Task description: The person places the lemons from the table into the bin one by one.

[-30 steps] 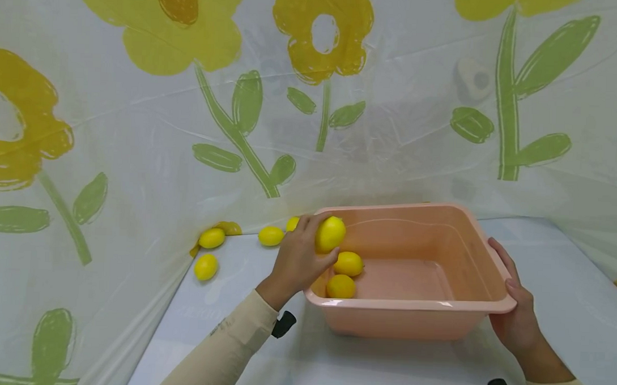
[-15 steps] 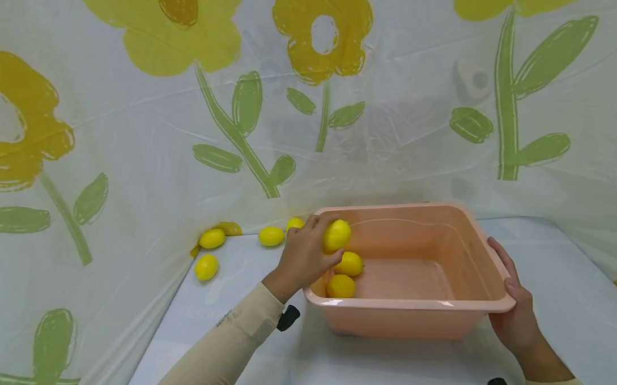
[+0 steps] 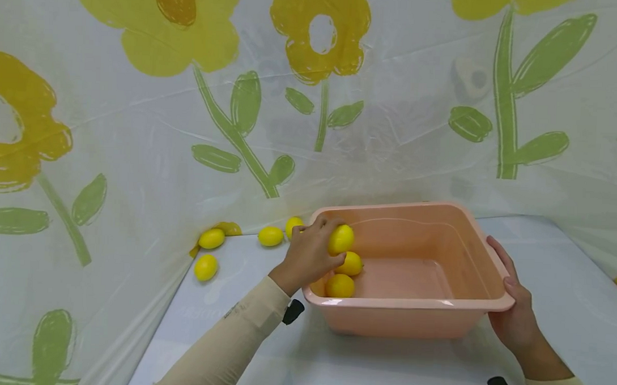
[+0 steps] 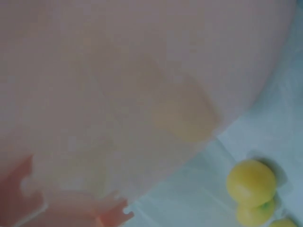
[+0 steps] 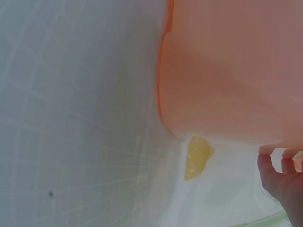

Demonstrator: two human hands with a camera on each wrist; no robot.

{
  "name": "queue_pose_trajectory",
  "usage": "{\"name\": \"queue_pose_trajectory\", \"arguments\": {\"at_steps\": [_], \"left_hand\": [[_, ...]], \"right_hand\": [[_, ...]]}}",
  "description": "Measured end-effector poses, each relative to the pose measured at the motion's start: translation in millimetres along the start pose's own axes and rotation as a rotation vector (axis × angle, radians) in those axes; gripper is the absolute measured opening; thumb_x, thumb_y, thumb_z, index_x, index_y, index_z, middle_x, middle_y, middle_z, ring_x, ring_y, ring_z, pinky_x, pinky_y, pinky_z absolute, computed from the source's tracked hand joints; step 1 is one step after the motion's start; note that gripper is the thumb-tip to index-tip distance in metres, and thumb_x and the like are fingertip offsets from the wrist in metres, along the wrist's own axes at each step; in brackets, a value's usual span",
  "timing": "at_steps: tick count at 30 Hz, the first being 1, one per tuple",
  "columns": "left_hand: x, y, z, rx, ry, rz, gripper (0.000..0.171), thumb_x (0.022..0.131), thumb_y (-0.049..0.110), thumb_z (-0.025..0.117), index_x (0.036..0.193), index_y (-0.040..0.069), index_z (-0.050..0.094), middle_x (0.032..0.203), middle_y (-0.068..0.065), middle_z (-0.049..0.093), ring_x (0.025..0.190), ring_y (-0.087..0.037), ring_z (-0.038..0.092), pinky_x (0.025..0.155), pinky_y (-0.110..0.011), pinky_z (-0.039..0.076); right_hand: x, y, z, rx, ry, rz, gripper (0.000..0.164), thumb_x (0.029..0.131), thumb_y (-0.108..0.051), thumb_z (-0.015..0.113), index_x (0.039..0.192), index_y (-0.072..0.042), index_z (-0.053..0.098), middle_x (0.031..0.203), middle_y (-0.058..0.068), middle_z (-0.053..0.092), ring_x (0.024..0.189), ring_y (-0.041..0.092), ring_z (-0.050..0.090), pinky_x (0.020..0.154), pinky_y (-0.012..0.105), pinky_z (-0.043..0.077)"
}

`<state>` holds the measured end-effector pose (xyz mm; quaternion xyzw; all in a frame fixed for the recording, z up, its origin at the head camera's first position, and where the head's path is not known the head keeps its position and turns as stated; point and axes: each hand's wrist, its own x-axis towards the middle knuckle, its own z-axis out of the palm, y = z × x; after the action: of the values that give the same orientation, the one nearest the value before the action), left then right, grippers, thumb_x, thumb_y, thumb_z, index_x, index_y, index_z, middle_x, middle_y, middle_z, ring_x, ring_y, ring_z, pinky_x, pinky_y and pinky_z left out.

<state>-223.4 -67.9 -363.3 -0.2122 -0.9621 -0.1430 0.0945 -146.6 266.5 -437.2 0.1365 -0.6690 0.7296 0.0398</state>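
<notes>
A pink plastic basin (image 3: 411, 319) stands on the white table. Over its left end, my left hand (image 3: 310, 249) grips a yellow lemon (image 3: 341, 239) between fingers and thumb. Below that, two more lemons lie in the basin's left side, the front one (image 3: 340, 285) by the near wall and the other (image 3: 352, 264) just behind it. My right hand (image 3: 513, 307) holds the basin's right rim, thumb at the edge; in the right wrist view its fingers (image 5: 272, 172) reach the basin's side. The left wrist view is mostly filled by a blurred pinkish surface.
Left of the basin, several lemons rest on the table: one (image 3: 206, 267) near the left edge, one (image 3: 211, 238) at the back corner, one (image 3: 270, 236) along the back, and one (image 3: 293, 226) partly behind my left hand. A flower-printed curtain (image 3: 392, 133) hangs behind the table.
My left hand has moved a little to the right and slightly down with its lemon, further over the basin. The right hand and the basin stay nearly where they were.
</notes>
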Motion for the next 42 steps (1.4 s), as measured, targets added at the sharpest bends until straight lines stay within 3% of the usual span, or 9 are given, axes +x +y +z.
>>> {"name": "queue_pose_trajectory", "arguments": {"at_steps": [19, 27, 34, 39, 42], "left_hand": [[4.3, 3.8, 1.4, 0.123, -0.162, 0.016, 0.06, 0.076, 0.037, 0.072, 0.129, 0.027, 0.047, 0.124, -0.002, 0.051, 0.109, -0.018, 0.053, 0.094, -0.057, 0.036], [4.8, 3.3, 5.0, 0.138, -0.201, 0.027, 0.06, 0.073, 0.037, 0.075, 0.127, 0.027, 0.049, 0.127, -0.001, 0.051, 0.109, -0.021, 0.057, 0.098, -0.066, 0.028], [4.5, 4.4, 3.2, 0.17, -0.23, 0.054, 0.059, 0.071, 0.033, 0.077, 0.124, 0.026, 0.053, 0.125, 0.001, 0.055, 0.109, -0.021, 0.057, 0.098, -0.064, 0.029], [4.6, 5.3, 2.9, 0.186, -0.262, 0.065, 0.055, 0.071, 0.031, 0.077, 0.121, 0.028, 0.054, 0.121, 0.004, 0.058, 0.112, -0.021, 0.055, 0.099, -0.066, 0.025], [4.5, 5.1, 3.4, 0.21, -0.278, 0.074, 0.052, 0.071, 0.03, 0.077, 0.119, 0.03, 0.055, 0.117, 0.006, 0.061, 0.109, -0.02, 0.056, 0.097, -0.062, 0.029]], "right_hand": [[2.7, 4.2, -1.2, 0.002, 0.016, 0.005, 0.058, 0.09, -0.032, 0.017, 0.147, -0.035, 0.003, 0.152, -0.006, 0.004, 0.129, 0.009, 0.023, 0.084, 0.012, 0.042], [2.6, 0.8, 0.7, -0.026, 0.036, 0.022, 0.058, 0.09, -0.033, 0.018, 0.146, -0.037, 0.003, 0.153, -0.007, 0.004, 0.129, 0.01, 0.023, 0.084, 0.011, 0.042], [2.6, 0.8, 0.3, -0.017, 0.032, 0.03, 0.058, 0.09, -0.033, 0.017, 0.146, -0.038, 0.003, 0.153, -0.007, 0.004, 0.128, 0.008, 0.024, 0.084, 0.012, 0.043], [1.0, 2.0, -1.1, 0.024, -0.012, -0.007, 0.058, 0.091, -0.032, 0.014, 0.147, -0.035, 0.001, 0.153, -0.007, 0.0, 0.132, 0.011, 0.017, 0.086, 0.012, 0.04], [1.1, 3.0, -1.4, 0.025, -0.022, -0.018, 0.058, 0.091, -0.032, 0.014, 0.147, -0.034, 0.001, 0.153, -0.006, 0.0, 0.133, 0.012, 0.016, 0.086, 0.012, 0.04]]}}
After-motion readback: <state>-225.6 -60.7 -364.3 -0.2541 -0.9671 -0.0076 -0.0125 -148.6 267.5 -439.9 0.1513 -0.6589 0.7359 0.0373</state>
